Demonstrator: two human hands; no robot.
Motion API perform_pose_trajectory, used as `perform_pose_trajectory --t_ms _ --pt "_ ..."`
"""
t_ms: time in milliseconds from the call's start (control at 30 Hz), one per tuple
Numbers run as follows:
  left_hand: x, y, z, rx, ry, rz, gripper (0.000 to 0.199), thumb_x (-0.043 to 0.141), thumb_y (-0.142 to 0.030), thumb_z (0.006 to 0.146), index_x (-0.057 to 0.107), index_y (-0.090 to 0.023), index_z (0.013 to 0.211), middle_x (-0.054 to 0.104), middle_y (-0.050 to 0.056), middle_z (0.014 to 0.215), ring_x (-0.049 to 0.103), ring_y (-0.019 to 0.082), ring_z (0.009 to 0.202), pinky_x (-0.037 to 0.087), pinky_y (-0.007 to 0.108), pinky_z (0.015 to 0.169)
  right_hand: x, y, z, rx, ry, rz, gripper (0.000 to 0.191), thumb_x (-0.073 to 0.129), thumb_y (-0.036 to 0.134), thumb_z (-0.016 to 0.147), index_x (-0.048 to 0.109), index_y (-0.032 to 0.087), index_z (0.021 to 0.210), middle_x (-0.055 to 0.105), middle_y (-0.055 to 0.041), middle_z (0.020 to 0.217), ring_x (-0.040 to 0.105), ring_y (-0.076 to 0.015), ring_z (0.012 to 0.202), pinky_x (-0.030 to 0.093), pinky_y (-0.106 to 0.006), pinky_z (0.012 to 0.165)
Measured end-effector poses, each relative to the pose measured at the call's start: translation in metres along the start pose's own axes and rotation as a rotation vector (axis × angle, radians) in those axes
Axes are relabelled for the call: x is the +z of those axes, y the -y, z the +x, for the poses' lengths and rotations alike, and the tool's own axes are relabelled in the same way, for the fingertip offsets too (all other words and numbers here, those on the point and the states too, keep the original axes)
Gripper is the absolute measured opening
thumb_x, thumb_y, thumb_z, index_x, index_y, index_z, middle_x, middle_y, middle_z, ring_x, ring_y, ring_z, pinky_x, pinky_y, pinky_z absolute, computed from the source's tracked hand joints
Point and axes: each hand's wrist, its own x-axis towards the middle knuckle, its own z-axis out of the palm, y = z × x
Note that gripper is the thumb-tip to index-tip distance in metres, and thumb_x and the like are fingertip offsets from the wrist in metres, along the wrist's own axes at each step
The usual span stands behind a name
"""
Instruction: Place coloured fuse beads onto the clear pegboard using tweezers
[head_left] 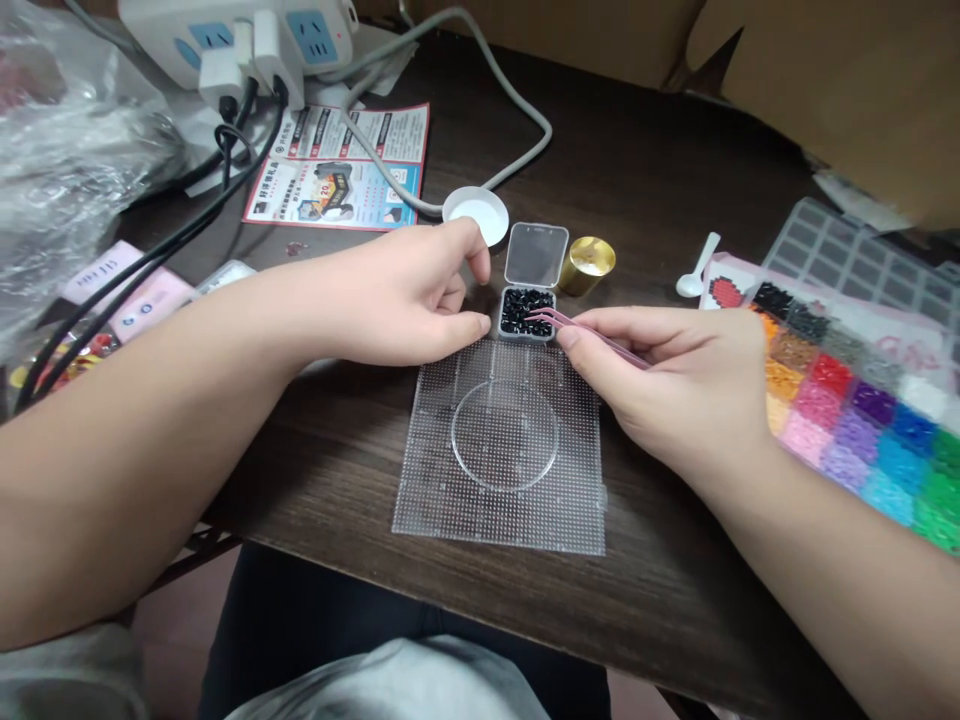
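Observation:
Pink tweezers are pinched in my right hand, their bent tips down among black beads. These small beads fill a little clear plastic box, whose lid stands raised at the back. My left hand hovers at the box's left side, fingers loosely curled and apart, with nothing between them. Below the box lies a transparent pegboard, and a clear ring shows on it. I cannot tell whether any bead is between the tweezer tips.
Right stands a sorted tray of coloured beads; a white spoon lies beside it. Behind the box are a gold cup and a white round dish. Cables, a power strip, a leaflet and plastic wrap occupy the left.

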Motion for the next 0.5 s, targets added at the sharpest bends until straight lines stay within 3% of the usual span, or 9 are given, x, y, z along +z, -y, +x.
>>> perform_pose_trajectory --t_ms 267,500 --pt "-0.0067 0.0011 -0.0004 0.019 -0.013 -0.086 0.036 0.076 -0.032 0.087 0.043 -0.029 0.102 0.056 -0.007 0.062 0.047 0.016 0.054 0.034 0.033 0.058 0.0014 -0.0005 -0.0034 0.098 0.035 0.011 0.013 0.084 0.031 0.094 0.096 0.026 0.090 0.080 -0.0023 0.073 0.067 -0.0170 0.061 0.048 -0.028 0.054" --pt "-0.0068 0.0042 0.0019 0.003 -0.008 -0.090 0.035 0.075 -0.030 0.089 0.042 -0.029 0.103 0.058 -0.007 0.062 0.050 0.016 0.053 0.035 0.032 0.057 0.0011 -0.0067 -0.0023 0.050 0.058 0.011 0.012 0.086 0.030 0.094 0.098 0.027 0.094 0.084 -0.0024 0.077 0.073 -0.0185 0.063 0.053 -0.028 0.054"
